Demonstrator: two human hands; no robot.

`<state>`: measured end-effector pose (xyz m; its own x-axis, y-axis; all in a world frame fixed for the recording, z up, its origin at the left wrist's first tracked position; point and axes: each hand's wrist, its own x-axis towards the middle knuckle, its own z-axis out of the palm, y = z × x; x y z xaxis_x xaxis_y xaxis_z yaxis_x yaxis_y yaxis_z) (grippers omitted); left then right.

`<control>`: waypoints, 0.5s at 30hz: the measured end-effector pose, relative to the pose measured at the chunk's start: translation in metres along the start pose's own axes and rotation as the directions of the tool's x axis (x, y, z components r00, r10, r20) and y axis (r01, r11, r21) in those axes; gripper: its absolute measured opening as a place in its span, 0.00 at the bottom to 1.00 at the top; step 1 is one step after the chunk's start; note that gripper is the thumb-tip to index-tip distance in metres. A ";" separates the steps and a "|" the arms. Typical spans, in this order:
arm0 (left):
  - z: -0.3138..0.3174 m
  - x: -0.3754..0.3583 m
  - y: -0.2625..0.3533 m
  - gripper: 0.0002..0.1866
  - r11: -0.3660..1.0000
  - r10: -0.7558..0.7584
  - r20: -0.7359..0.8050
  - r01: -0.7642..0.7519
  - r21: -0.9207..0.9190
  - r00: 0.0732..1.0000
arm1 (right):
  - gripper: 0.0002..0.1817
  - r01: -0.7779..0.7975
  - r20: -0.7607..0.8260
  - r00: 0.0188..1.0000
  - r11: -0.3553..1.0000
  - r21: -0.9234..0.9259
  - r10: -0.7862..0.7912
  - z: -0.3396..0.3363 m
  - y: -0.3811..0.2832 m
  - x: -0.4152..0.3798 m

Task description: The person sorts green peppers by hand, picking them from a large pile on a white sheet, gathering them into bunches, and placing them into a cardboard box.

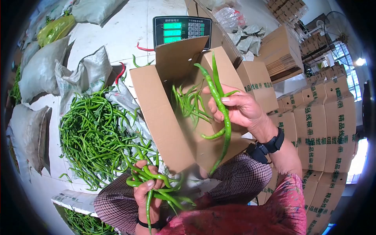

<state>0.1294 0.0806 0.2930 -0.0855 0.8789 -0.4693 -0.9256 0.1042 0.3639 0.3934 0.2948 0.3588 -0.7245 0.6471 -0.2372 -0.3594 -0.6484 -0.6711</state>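
Note:
My right hand (237, 107) is closed around a few long green chili peppers (222, 103), held over the open cardboard box (164, 121). More green chilies (190, 102) lie loose inside that box. Low in front of my lap, my left hand (148, 186) grips a bunch of green chilies (166, 192) that stick out on both sides of the fingers. To the left of the box spreads a large pile of green chilies (98, 137) on the floor, partly on a white sack.
Behind the box stands a scale display (182, 29) with green screens. Red chilies (120, 73) lie near the pile. Stuffed sacks (43, 70) line the left side. Stacked printed cartons (313, 129) fill the right. A white-edged crate (72, 203) with chilies sits at lower left.

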 end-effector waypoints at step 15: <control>0.000 0.005 -0.007 0.31 0.999 0.022 0.053 -0.024 0.023 0.998 | 0.26 0.139 -0.045 0.988 0.974 -0.177 -0.149 -0.022 -0.008 0.015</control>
<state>0.1356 0.0843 0.2886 -0.0866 0.9044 -0.4177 -0.9145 0.0942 0.3935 0.3981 0.3188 0.3455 -0.6357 0.7539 -0.1659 -0.3471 -0.4711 -0.8109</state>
